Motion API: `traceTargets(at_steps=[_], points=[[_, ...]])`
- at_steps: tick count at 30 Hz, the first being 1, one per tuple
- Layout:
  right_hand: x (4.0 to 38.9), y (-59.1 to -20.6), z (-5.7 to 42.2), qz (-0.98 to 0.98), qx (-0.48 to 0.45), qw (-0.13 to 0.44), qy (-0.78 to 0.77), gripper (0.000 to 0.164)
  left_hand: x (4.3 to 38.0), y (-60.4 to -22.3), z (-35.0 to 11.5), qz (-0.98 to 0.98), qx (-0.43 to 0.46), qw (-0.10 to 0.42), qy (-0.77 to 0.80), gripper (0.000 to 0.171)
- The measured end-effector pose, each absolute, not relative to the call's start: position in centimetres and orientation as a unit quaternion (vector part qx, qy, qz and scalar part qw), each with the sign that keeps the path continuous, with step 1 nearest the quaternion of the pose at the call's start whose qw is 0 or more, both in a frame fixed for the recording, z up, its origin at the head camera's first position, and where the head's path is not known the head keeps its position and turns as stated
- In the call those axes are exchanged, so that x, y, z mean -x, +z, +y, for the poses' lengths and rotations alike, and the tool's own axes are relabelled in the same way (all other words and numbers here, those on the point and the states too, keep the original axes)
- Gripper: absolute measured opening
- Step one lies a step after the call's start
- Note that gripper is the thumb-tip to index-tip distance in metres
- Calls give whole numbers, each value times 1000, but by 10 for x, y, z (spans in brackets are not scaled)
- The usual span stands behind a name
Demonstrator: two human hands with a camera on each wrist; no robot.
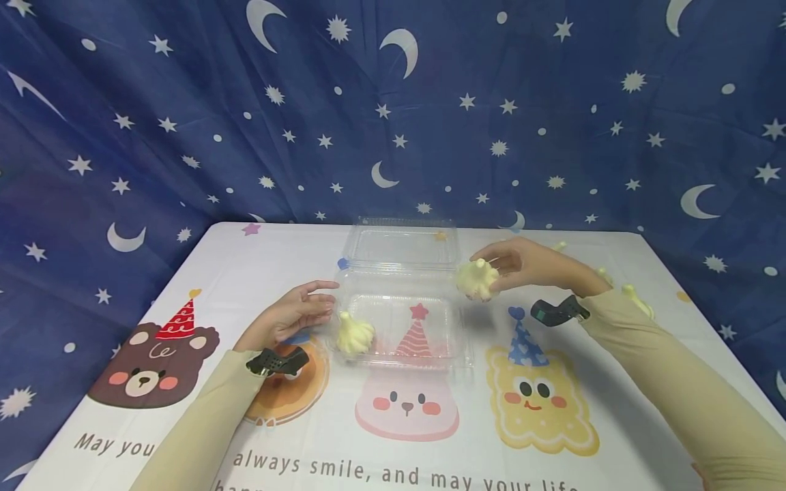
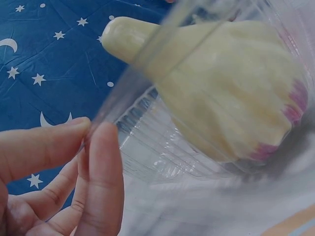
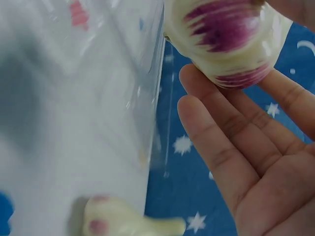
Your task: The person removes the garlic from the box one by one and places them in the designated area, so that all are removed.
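Note:
A clear plastic clamshell box (image 1: 402,360) lies on the table with its lid (image 1: 402,247) folded back toward the curtain. My left hand (image 1: 297,314) pinches the box's left rim between thumb and fingers, as the left wrist view shows closely. Just inside that wall sits a pale garlic bulb (image 1: 355,335) with purple patches (image 2: 263,151) at its base, stem up. My right hand (image 1: 522,264) holds a second garlic bulb (image 1: 476,279) in its fingertips, raised by the box's right edge. Purple streaks mark the underside of this held bulb (image 3: 224,24).
Several more garlic bulbs lie at the right, partly hidden by my right forearm, one with its stem (image 1: 637,300) showing. A white cloth with printed cartoon figures covers the table (image 1: 424,458). Behind it hangs a blue curtain (image 1: 442,129) with moons and stars.

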State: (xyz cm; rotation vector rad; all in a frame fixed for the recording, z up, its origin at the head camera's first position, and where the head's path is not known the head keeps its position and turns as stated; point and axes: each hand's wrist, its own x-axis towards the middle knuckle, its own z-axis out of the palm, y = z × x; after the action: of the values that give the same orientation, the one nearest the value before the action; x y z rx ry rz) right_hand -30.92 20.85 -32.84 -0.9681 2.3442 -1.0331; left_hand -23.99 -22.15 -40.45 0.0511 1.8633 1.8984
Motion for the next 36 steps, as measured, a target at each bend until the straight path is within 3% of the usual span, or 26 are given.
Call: traceTargets(at_steps=[17, 36], points=[[295, -376, 275, 876, 231, 162, -390, 58, 239, -404, -222, 687, -19, 239, 687, 62], [297, -408, 287, 886, 185, 148, -399, 60, 239, -405, -222, 676, -13, 241, 696, 61]])
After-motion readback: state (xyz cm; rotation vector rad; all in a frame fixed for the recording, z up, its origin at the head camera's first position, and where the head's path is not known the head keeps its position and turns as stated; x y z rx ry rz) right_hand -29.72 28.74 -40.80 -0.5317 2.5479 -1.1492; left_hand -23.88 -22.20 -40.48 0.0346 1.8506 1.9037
